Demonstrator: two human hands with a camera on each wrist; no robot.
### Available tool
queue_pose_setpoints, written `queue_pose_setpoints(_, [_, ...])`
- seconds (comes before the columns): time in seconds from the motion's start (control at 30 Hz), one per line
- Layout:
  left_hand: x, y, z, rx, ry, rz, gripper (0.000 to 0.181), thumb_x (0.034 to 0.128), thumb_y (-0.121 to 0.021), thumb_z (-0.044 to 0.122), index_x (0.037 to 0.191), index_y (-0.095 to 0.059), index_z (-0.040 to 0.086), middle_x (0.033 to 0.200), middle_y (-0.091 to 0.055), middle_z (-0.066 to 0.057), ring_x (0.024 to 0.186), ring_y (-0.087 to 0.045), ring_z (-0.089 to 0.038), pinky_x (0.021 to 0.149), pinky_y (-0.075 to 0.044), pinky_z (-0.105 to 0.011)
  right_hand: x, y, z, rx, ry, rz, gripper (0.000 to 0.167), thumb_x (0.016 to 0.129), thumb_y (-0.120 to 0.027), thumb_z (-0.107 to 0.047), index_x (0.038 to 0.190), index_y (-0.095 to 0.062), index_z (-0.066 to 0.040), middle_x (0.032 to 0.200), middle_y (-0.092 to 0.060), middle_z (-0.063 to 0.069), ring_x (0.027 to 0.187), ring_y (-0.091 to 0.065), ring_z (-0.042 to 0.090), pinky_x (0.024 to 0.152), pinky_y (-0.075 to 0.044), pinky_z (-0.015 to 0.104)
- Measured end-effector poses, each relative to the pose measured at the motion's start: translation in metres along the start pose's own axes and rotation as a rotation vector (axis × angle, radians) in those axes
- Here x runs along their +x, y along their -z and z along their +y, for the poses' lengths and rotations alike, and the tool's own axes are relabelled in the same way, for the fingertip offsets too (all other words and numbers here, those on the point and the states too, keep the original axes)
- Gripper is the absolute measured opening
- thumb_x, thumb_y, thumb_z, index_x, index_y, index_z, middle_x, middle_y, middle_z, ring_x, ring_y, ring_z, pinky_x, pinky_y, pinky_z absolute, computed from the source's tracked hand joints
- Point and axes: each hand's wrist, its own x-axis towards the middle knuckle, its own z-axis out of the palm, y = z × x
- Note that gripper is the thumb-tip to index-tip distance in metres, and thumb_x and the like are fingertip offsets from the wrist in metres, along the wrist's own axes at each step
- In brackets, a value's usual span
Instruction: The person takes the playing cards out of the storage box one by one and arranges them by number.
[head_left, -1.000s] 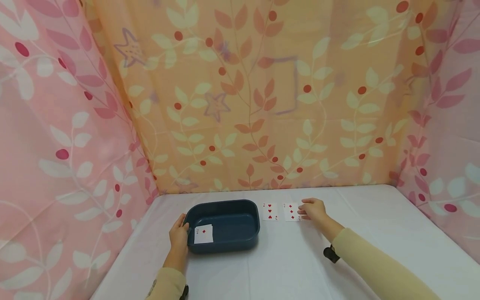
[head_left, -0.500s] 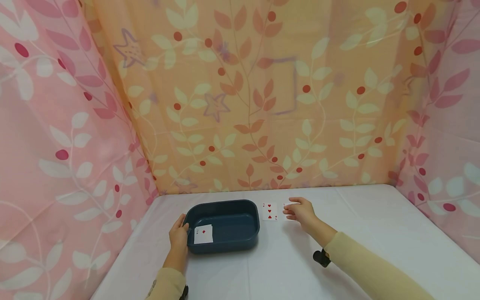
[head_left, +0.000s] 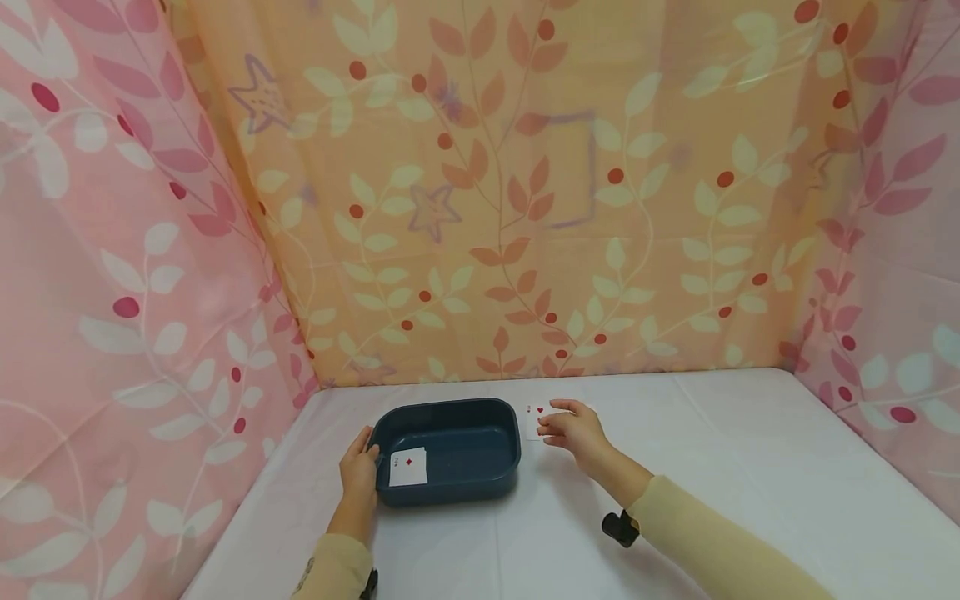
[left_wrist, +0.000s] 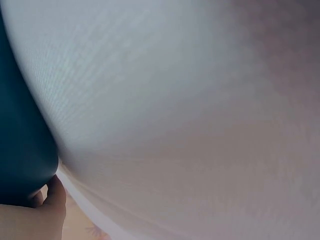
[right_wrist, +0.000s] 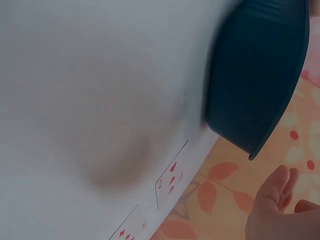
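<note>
My left hand (head_left: 358, 475) grips the left end of a dark blue tray (head_left: 453, 492); the left wrist view catches fingers (left_wrist: 56, 192) against its wall (left_wrist: 25, 135). A white card (head_left: 408, 467) with a red diamond lies inside the tray at left. To the right of the tray, my right hand (head_left: 585, 437) hovers with fingers spread, partly hiding a hearts card (head_left: 533, 422). Both the hearts card (right_wrist: 171, 180) and a diamonds card (right_wrist: 129, 227) lie flat in the right wrist view, apart from the hand (right_wrist: 280, 215), which holds nothing.
A white cloth (head_left: 720, 483) covers the table. Orange patterned fabric (head_left: 495, 192) hangs along its back edge, and pink patterned fabric (head_left: 180, 350) stands at the left and right sides.
My right hand has moved left from the diamonds card toward the hearts card and now covers much of both. The left hand and tray have stayed in place.
</note>
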Motion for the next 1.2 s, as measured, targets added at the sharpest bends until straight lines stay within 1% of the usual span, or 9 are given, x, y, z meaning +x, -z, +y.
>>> queue_pose_setpoints(0.1, [0.000, 0.000, 0.000, 0.005, 0.002, -0.005, 0.050, 0.1011, -0.034, -0.004, 0.151, -0.026, -0.002, 0.155, -0.025, -0.019, 0.144, -0.022, -0.031, 0.117, -0.016, -0.042, -0.002, -0.007, 0.002, 0.029, 0.009, -0.019, 0.036, 0.093, -0.057, 0.002, 0.126, -0.046, 0.011, 0.082, -0.069, 0.011, 0.070, -0.069, 0.016, 0.067, -0.059, 0.028])
queue_pose_setpoints(0.23, [0.000, 0.000, -0.001, 0.010, 0.001, -0.016, 0.051, 0.1010, -0.034, -0.004, 0.151, -0.024, -0.003, 0.155, -0.024, -0.020, 0.144, -0.021, -0.032, 0.117, -0.015, -0.042, -0.006, -0.016, 0.005, 0.066, 0.021, -0.048, 0.037, 0.092, -0.057, 0.003, 0.126, -0.046, 0.012, 0.083, -0.069, 0.012, 0.069, -0.068, 0.015, 0.067, -0.059, 0.027])
queue_pose_setpoints(0.4, [0.000, 0.000, -0.001, 0.006, 0.009, -0.014, 0.051, 0.1013, -0.034, -0.004, 0.151, -0.024, -0.002, 0.155, -0.023, -0.019, 0.144, -0.021, -0.032, 0.117, -0.015, -0.042, -0.009, -0.027, 0.006, 0.103, 0.035, -0.082, 0.037, 0.092, -0.056, 0.003, 0.127, -0.045, 0.012, 0.087, -0.069, 0.015, 0.070, -0.069, 0.015, 0.067, -0.059, 0.027])
queue_pose_setpoints(0.53, [0.000, 0.000, 0.001, 0.005, 0.012, -0.011, 0.050, 0.1017, -0.034, -0.003, 0.151, -0.025, -0.001, 0.155, -0.024, -0.018, 0.144, -0.021, -0.031, 0.117, -0.015, -0.042, -0.011, -0.035, 0.006, 0.114, 0.041, -0.105, 0.035, 0.092, -0.056, 0.003, 0.125, -0.047, 0.011, 0.088, -0.069, 0.017, 0.071, -0.068, 0.015, 0.068, -0.058, 0.027])
queue_pose_setpoints(0.77, [-0.001, 0.001, 0.001, 0.005, 0.004, -0.002, 0.050, 0.1006, -0.034, -0.005, 0.150, -0.027, -0.003, 0.154, -0.026, -0.019, 0.144, -0.022, -0.032, 0.117, -0.017, -0.043, -0.014, -0.050, 0.008, 0.134, 0.026, -0.174, 0.044, 0.092, -0.056, 0.001, 0.131, -0.041, 0.014, 0.090, -0.070, 0.015, 0.072, -0.068, 0.014, 0.068, -0.058, 0.026])
queue_pose_setpoints(0.9, [-0.001, 0.001, 0.001, 0.008, 0.002, -0.005, 0.050, 0.1005, -0.034, -0.005, 0.150, -0.026, -0.003, 0.154, -0.026, -0.020, 0.144, -0.022, -0.032, 0.117, -0.016, -0.042, -0.014, -0.057, 0.011, 0.138, 0.021, -0.204, 0.042, 0.092, -0.056, -0.001, 0.130, -0.043, 0.012, 0.090, -0.069, 0.013, 0.074, -0.068, 0.014, 0.069, -0.058, 0.026])
queue_pose_setpoints(1.03, [-0.001, 0.001, 0.001, 0.007, -0.003, -0.011, 0.050, 0.1007, -0.035, -0.005, 0.150, -0.025, -0.004, 0.154, -0.024, -0.021, 0.144, -0.021, -0.033, 0.117, -0.015, -0.043, -0.015, -0.064, 0.014, 0.153, 0.035, -0.211, 0.039, 0.092, -0.056, 0.000, 0.128, -0.045, 0.012, 0.089, -0.069, 0.012, 0.073, -0.068, 0.013, 0.069, -0.058, 0.026])
queue_pose_setpoints(1.2, [-0.001, 0.001, 0.001, 0.000, -0.003, -0.007, 0.050, 0.1007, -0.034, -0.005, 0.150, -0.026, -0.004, 0.154, -0.026, -0.020, 0.144, -0.022, -0.032, 0.117, -0.016, -0.042, -0.019, -0.073, 0.017, 0.154, 0.046, -0.248, 0.040, 0.093, -0.055, -0.001, 0.129, -0.042, 0.013, 0.089, -0.069, 0.010, 0.073, -0.067, 0.012, 0.070, -0.058, 0.027])
